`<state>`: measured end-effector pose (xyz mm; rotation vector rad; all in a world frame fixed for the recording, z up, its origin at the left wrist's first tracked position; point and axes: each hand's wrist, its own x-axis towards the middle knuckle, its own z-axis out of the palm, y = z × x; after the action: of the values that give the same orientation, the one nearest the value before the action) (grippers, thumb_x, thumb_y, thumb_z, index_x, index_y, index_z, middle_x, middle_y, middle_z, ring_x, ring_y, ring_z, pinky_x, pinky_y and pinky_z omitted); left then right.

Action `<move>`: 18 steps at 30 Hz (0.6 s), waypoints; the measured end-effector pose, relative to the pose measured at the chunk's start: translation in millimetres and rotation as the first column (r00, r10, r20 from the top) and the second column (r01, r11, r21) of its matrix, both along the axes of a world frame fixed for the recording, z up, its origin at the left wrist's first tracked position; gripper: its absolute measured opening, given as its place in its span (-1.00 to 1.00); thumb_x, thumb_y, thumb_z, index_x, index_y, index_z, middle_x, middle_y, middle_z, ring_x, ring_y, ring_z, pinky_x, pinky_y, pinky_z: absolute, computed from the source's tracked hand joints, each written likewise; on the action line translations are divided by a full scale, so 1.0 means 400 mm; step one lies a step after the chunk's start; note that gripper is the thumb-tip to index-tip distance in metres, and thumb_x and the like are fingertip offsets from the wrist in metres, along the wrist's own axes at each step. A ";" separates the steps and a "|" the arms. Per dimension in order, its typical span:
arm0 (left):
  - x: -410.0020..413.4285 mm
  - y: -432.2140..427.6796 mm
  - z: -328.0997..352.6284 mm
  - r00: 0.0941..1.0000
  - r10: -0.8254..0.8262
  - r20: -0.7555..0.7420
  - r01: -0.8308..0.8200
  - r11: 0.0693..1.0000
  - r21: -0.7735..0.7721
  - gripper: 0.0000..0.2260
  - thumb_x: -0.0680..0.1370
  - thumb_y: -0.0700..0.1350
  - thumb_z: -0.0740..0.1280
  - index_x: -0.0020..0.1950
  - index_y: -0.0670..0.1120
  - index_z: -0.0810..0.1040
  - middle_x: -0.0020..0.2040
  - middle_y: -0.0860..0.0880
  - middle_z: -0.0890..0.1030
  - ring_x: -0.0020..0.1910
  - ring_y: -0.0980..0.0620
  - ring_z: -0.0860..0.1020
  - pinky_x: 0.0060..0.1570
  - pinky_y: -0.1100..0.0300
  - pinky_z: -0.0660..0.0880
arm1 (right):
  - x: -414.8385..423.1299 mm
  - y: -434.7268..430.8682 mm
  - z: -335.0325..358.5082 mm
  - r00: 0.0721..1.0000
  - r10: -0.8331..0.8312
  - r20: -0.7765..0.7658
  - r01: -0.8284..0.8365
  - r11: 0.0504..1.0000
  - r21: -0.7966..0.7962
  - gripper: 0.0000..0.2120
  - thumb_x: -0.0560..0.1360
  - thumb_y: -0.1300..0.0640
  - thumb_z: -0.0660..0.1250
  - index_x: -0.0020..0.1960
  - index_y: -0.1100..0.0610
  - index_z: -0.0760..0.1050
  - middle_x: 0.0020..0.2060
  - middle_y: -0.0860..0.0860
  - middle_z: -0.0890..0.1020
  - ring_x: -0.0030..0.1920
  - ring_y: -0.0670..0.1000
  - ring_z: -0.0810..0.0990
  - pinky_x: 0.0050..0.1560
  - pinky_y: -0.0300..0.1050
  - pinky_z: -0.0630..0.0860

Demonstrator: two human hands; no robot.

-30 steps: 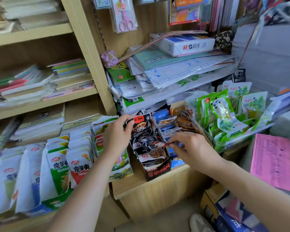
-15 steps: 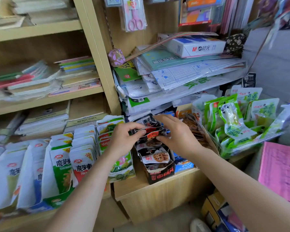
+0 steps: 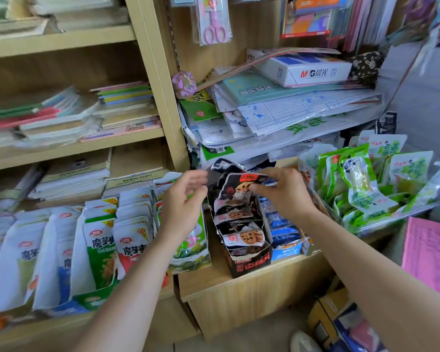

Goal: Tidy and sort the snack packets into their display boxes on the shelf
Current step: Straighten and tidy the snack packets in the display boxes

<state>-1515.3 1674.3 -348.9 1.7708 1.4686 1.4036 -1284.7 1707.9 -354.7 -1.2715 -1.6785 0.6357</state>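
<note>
The black display box (image 3: 252, 265) looks nearly full, with one black packet (image 3: 235, 190) not yet seated. The right hand (image 3: 287, 196) pinches it above the box's back; the left hand (image 3: 184, 204) hovers loosely open beside the box.

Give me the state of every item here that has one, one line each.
black display box, open-topped, upright, full.
rear black packet, upright, pinched by the right hand.
right hand, pinching that packet's top.
left hand, fingers loosely curved beside the box; contact unclear.
pink scissors, blades closed, hanging in packaging.
M&G box, closed, lying flat.
green packets, jumbled, leaning.
</note>
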 end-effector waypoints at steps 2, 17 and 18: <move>0.000 0.002 -0.017 0.983 0.045 -0.179 -0.041 0.999 0.028 -0.79 0.57 -0.20 0.37 0.17 0.03 0.63 0.04 0.19 0.64 0.07 0.28 0.56 0.09 0.27 0.50 | 0.014 -0.001 0.013 0.992 -0.022 -0.121 0.025 1.000 0.019 -0.86 0.44 0.09 0.54 -0.01 0.08 0.71 -0.15 0.06 0.73 -0.09 0.07 0.69 -0.02 0.12 0.63; 0.062 0.020 -0.054 0.439 -0.113 -0.891 -0.069 0.985 -0.159 -0.42 0.59 0.30 0.04 0.57 0.14 0.28 0.54 0.14 0.35 0.58 0.01 -0.01 0.48 -0.21 -0.14 | 0.126 -0.027 0.057 0.705 -0.048 -0.707 -0.007 0.997 -0.076 -0.95 0.47 0.30 0.45 -0.08 0.21 0.65 -0.17 0.08 0.74 -0.02 0.13 0.72 -0.12 -0.11 0.66; 0.065 0.023 -0.054 0.433 -0.121 -0.893 -0.080 0.982 -0.172 -0.41 0.58 0.30 0.03 0.58 0.13 0.27 0.52 0.12 0.36 0.55 0.01 0.04 0.48 -0.21 -0.10 | 0.132 -0.028 0.058 0.683 -0.050 -0.728 -0.013 0.997 -0.081 -0.96 0.48 0.30 0.44 -0.09 0.20 0.64 -0.18 0.07 0.73 -0.03 0.12 0.72 -0.14 -0.13 0.65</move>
<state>-1489.4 1683.5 -370.5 2.5459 1.9380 0.1056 -1231.9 1696.9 -331.4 -0.8901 -0.9635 1.0453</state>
